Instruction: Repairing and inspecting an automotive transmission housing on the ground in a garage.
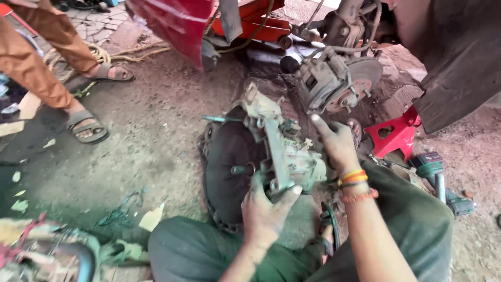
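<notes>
A greasy grey gearbox [271, 151] with a dark round bell housing [227, 162] lies on the dirt ground between my knees. My left hand [266, 211] grips the near end of its metal casing, thumb up against it. My right hand [336, 141] rests on the far right side of the casing, fingers spread over it. Coloured thread bands circle my right wrist [355, 183].
A car's brake disc and hub [344, 83] hang just beyond, with a red jack stand [394, 136] to the right and an orange jack [255, 21] behind. A green power tool [436, 175] lies by my right leg. Another person's sandalled feet [86, 128] stand at left.
</notes>
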